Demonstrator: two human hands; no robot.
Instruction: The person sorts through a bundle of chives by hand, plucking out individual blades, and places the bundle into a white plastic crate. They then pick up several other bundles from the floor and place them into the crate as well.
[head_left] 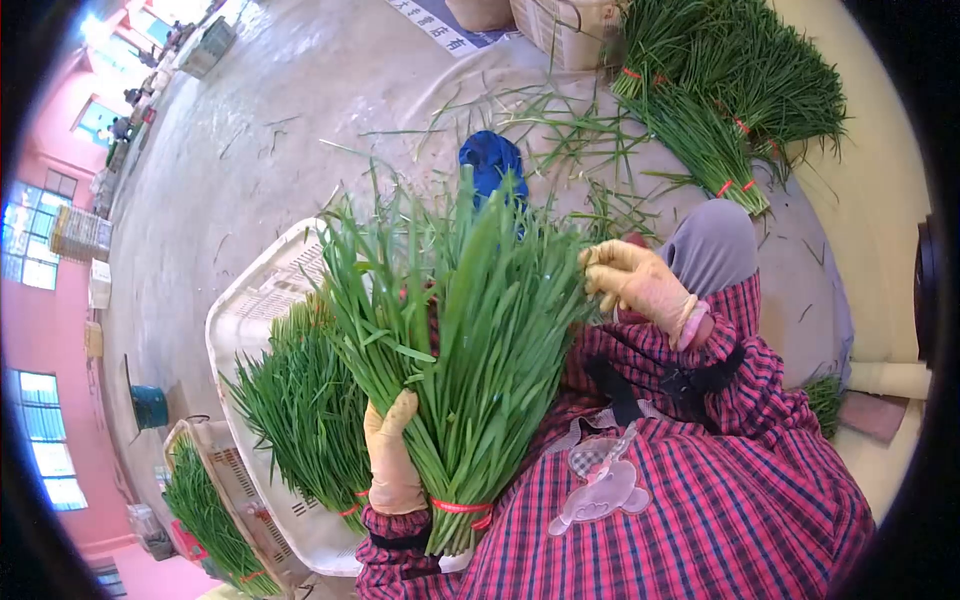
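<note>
A large bunch of garlic chives (470, 370), bound near its base by a red band (462, 507), lies across my lap with its leaves fanned out. My left hand (395, 455), in a pale yellow glove, is wrapped around the bunch's left side above the band, the thumb showing over the stems. At the right edge of the leaf tips is my right hand (640, 285), also gloved, its fingers curled in. Whether a leaf is pinched between those fingers is too small to tell.
A white plastic crate (265, 290) holding banded chives stands at left, with another crate (225, 470) of chives beyond it. Several banded bunches (740, 85) lie at upper right. Loose leaves (575, 130) are scattered on the floor near a blue shoe cover (492, 160).
</note>
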